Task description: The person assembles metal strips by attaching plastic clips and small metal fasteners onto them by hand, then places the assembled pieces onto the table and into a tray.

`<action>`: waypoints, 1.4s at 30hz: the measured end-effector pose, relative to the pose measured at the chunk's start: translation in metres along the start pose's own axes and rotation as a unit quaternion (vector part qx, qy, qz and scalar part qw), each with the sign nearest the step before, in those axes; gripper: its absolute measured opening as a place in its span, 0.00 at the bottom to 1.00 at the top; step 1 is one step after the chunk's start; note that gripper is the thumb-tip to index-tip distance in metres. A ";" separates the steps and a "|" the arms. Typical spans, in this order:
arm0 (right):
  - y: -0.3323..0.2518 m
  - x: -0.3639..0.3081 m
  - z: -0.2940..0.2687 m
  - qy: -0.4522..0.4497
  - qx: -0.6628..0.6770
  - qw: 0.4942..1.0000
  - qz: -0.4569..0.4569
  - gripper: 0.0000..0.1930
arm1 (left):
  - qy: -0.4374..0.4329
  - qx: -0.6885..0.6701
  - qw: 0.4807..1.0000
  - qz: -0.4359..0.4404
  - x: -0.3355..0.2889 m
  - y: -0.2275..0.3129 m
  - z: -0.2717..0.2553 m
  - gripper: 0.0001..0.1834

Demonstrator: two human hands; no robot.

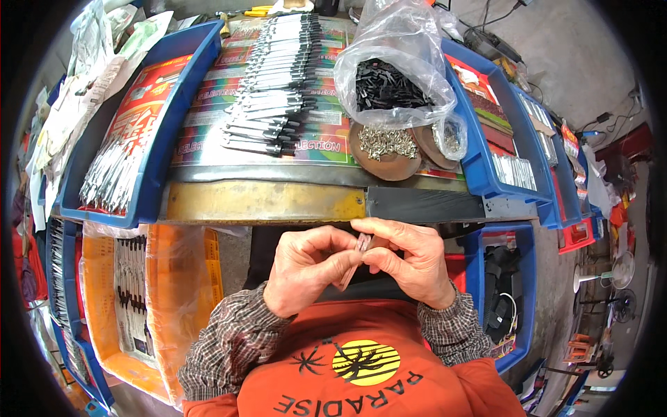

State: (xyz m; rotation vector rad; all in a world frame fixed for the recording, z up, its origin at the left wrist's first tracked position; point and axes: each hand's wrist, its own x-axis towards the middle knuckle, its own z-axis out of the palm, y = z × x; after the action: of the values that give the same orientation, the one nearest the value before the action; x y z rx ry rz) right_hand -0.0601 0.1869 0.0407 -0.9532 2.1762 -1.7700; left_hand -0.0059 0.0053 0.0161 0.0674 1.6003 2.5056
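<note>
In front of my chest, below the table's edge, both hands meet at a small, flat, metallic-looking strip [346, 277]; its exact kind I cannot make out. My left hand [306, 263] is closed, pinching the strip between thumb and fingers, and its lower end juts out beneath. The thumb and forefinger of my right hand [418, 260] close on its upper end, where the fingertips hide much of it. Beyond them on the table lies a long overlapping row of slim black-and-silver pieces [281, 76]. A round brown dish [390, 171] holds many small metal parts.
A clear plastic bag [347, 76] of small black parts stands behind the dish. Blue trays flank the table: the left tray [151, 163] holds thin silver strips, the right tray [479, 163] flat metal pieces. Below are an orange lined crate [167, 313] and a blue bin [474, 260].
</note>
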 end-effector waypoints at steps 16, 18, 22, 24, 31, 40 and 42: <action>0.010 0.006 0.002 0.042 0.149 0.988 0.018 0.05 | 0.095 0.336 0.912 0.217 0.007 -0.001 0.012 0.11; 0.012 0.007 0.003 0.049 0.106 0.993 0.013 0.05 | 0.103 0.360 0.898 0.232 0.007 0.000 0.013 0.11; 0.015 0.010 0.006 0.055 0.108 0.993 0.009 0.07 | 0.117 0.397 0.870 0.269 0.009 -0.003 0.011 0.10; 0.011 0.012 0.006 0.054 0.075 0.996 0.014 0.05 | 0.119 0.396 0.872 0.262 0.010 -0.002 0.010 0.10; -0.003 0.071 -0.047 0.005 -0.248 0.967 -0.055 0.07 | 0.107 0.447 0.844 0.276 0.010 -0.002 -0.005 0.10; 0.048 0.154 -0.093 0.094 -0.490 0.857 -0.127 0.06 | 0.111 0.458 0.837 0.279 0.009 0.002 -0.016 0.11; 0.057 0.164 -0.092 0.086 -0.519 0.839 -0.140 0.06 | 0.108 0.460 0.837 0.277 0.009 0.004 -0.018 0.11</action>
State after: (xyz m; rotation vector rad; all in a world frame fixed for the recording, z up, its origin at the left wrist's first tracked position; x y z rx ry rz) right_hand -0.2562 0.1723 0.0543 -1.3651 3.3000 -0.5943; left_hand -0.0174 -0.0115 0.0117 0.4263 3.1052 1.7856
